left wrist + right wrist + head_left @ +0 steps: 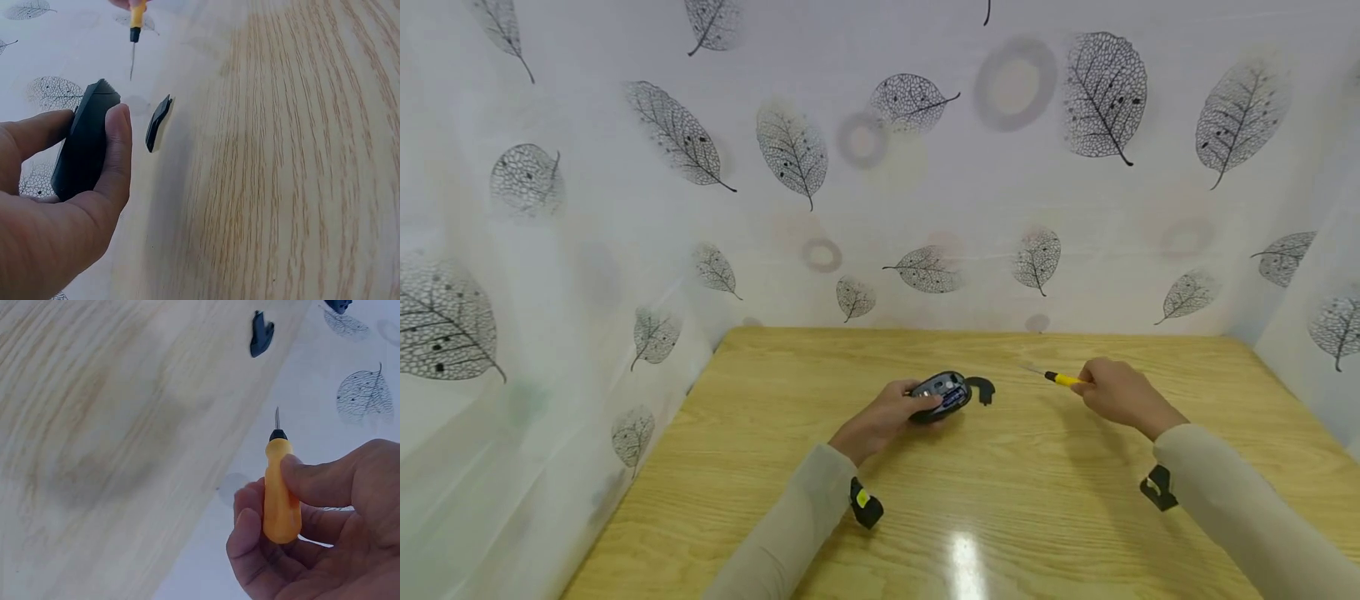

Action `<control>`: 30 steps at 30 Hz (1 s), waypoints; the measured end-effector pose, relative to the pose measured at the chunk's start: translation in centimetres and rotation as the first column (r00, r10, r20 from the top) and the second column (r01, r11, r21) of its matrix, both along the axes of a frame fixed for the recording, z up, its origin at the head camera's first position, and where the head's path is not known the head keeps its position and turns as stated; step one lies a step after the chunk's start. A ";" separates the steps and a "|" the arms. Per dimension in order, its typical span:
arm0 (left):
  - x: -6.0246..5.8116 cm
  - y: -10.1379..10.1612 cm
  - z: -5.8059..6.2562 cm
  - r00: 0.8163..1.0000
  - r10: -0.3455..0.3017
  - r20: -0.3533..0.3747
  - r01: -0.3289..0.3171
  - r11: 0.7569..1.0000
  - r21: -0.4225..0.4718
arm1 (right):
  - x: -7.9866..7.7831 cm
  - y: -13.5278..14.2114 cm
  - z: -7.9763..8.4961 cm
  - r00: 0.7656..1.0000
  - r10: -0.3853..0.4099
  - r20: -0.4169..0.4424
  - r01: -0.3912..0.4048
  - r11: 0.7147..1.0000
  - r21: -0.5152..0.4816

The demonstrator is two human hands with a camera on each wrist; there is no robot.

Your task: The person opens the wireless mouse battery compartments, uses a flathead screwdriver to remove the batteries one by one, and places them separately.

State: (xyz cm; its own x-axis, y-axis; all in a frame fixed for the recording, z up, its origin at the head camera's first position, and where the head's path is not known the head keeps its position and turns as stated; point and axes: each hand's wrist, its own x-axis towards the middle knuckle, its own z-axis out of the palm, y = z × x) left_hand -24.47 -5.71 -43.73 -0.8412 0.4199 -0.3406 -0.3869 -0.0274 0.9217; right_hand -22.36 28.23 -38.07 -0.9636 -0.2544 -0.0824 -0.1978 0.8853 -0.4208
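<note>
My left hand (891, 414) grips a black computer mouse (946, 392) by its sides, underside up, with its battery compartment uncovered. In the left wrist view the mouse (87, 144) stands on edge between thumb and fingers. Its black curved cover (983, 390) lies on the table just to the right of the mouse. To the right of that, my right hand (1118, 390) holds a small screwdriver (1062, 379) with a yellow handle, black collar and thin metal shaft. The right wrist view shows the thumb and curled fingers around the handle (281, 494), its tip pointing away from the palm.
A wooden-topped table (1000, 500) lies beneath both hands. White sheeting with a leaf print (925, 192) hangs behind the table and along its sides. Each sleeve has a black wrist mount (867, 505) strapped to it.
</note>
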 end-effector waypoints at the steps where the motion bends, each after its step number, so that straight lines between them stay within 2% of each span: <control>1: 0.0 0.0 0.0 1.000 0.002 0.001 -0.002 1.000 -0.005 | 0.1 -0.2 0.3 1.000 -0.001 -0.009 0.001 1.000 -0.007; 5: -0.2 0.2 0.2 1.000 0.001 0.002 -0.001 1.000 -0.021 | 0.1 -1.1 1.3 0.997 -0.001 -0.079 -0.001 1.000 -0.026; 11: -0.2 0.3 0.4 1.000 0.010 0.021 -0.010 1.000 0.006 | 0.1 -2.3 2.3 0.985 0.013 -0.172 -0.022 0.998 -0.055; 22: -0.1 0.3 0.1 0.999 0.045 0.005 -0.045 0.999 0.008 | 0.8 -3.9 3.8 0.965 0.060 -0.255 -0.086 0.992 -0.090; 30: -0.1 0.1 0.0 0.999 0.039 -0.014 -0.038 0.999 0.027 | 1.1 -5.1 4.8 0.964 0.101 -0.247 -0.132 0.985 -0.108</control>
State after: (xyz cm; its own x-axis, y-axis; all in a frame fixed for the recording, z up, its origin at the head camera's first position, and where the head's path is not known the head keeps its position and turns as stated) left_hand -24.58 -5.65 -43.76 -0.8619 0.3959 -0.3169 -0.3713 -0.0670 0.9261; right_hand -21.25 23.15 -33.25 -0.9142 -0.3598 0.1865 -0.4050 0.7947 -0.4522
